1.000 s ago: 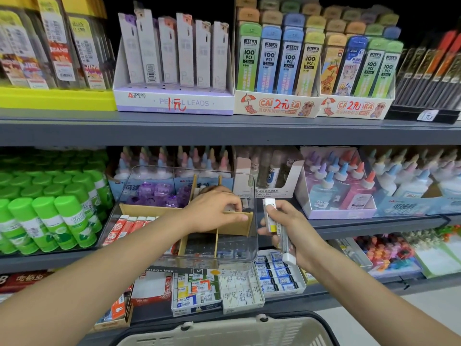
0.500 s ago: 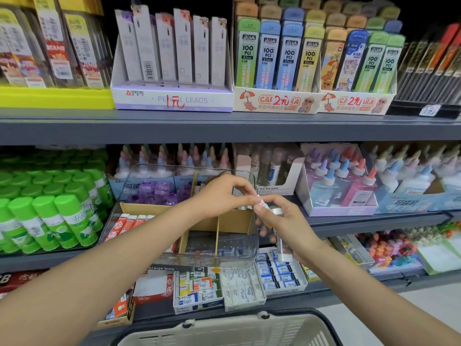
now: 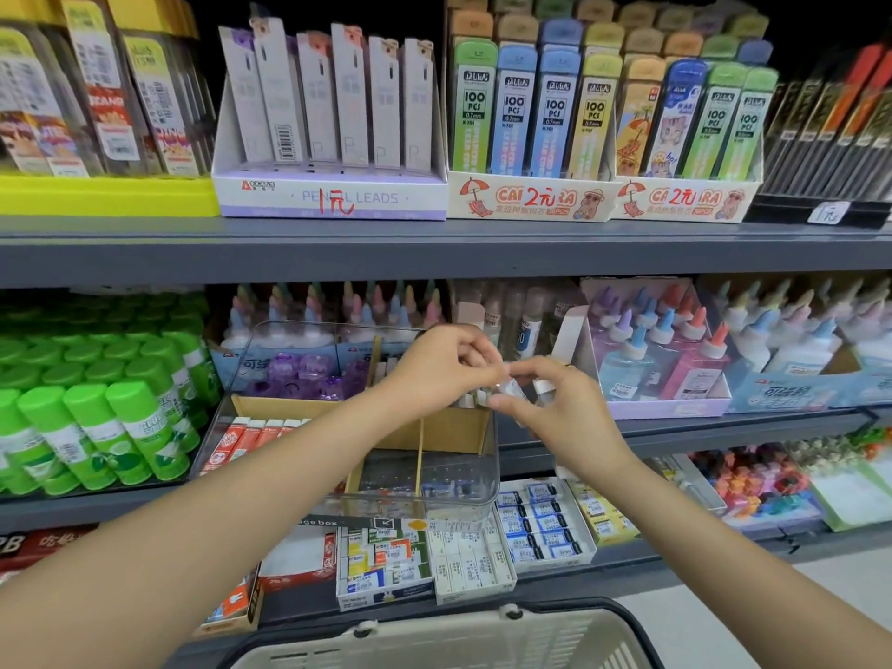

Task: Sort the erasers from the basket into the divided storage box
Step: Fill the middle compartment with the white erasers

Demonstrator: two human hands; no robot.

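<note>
A clear divided storage box (image 3: pixel 458 499) with cardboard partitions sits on the middle shelf. Its left compartment holds red-and-white erasers (image 3: pixel 251 434), its back compartment purple ones (image 3: pixel 309 374). My left hand (image 3: pixel 444 369) and my right hand (image 3: pixel 555 403) meet above the box's right edge. Both pinch a small wrapped white eraser (image 3: pixel 511 389) between their fingertips. More white erasers (image 3: pixel 470 400) stand in the right compartment under my left hand. The cream basket (image 3: pixel 449 639) shows only its rim and dark handle at the bottom edge.
Green glue sticks (image 3: pixel 96 403) fill the shelf left of the box. Glue bottles in a display carton (image 3: pixel 666 359) stand to its right. Boxed erasers (image 3: pixel 463 552) lie on the lower shelf. Pencil-lead packs (image 3: pixel 328 118) line the top shelf.
My right hand rose toward the box with the erasers it held. My left hand lifted off the box's partition and met it, and both now pinch one eraser.
</note>
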